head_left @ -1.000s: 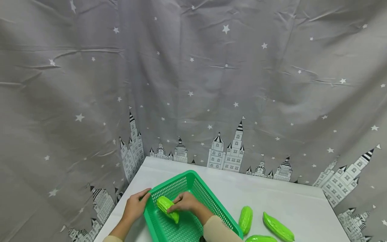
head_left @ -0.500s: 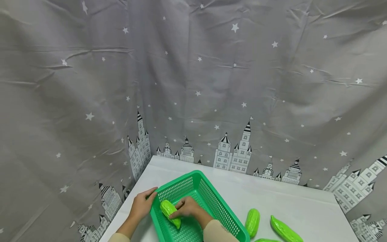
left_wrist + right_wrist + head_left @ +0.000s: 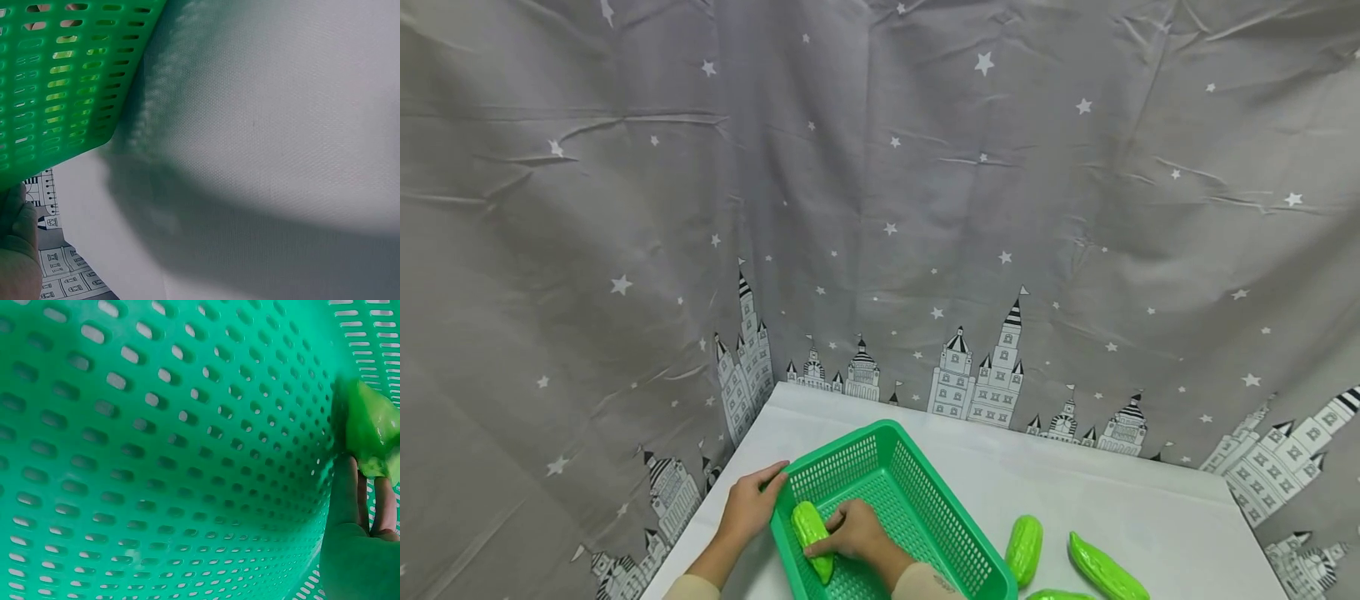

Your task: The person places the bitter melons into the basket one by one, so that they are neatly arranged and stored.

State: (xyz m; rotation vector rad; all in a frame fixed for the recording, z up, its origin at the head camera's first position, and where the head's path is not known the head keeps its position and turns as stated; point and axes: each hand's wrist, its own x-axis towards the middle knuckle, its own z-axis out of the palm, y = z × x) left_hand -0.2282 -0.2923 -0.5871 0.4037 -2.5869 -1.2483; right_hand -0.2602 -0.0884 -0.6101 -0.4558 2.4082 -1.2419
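A bright green ridged bitter melon [image 3: 808, 525] lies lengthwise along the left wall inside the green plastic basket [image 3: 940, 492]. My right hand [image 3: 857, 533] reaches into the basket and holds the melon between thumb and fingers. In the right wrist view, the fingers meet the melon [image 3: 375, 419] low down, close above the perforated basket floor [image 3: 156, 456]. My left hand [image 3: 748, 508] grips the basket's far left corner at the rim. The left wrist view shows part of that hand [image 3: 19, 250] beneath the slotted basket wall [image 3: 62, 94], its fingertips mostly hidden.
To the right of the basket, more bitter melons lie on the white table [image 3: 1127, 492]: one upright by the wall [image 3: 1024, 550], a slanted melon [image 3: 1105, 567], and another melon [image 3: 1060, 595] cut by the frame's bottom. A grey castle-print curtain [image 3: 880, 208] stands behind.
My right hand has brought the bitter melon toward the basket's left wall and lower, turning it more in line with that wall. The left hand stays on the corner. The head view shifted slightly.
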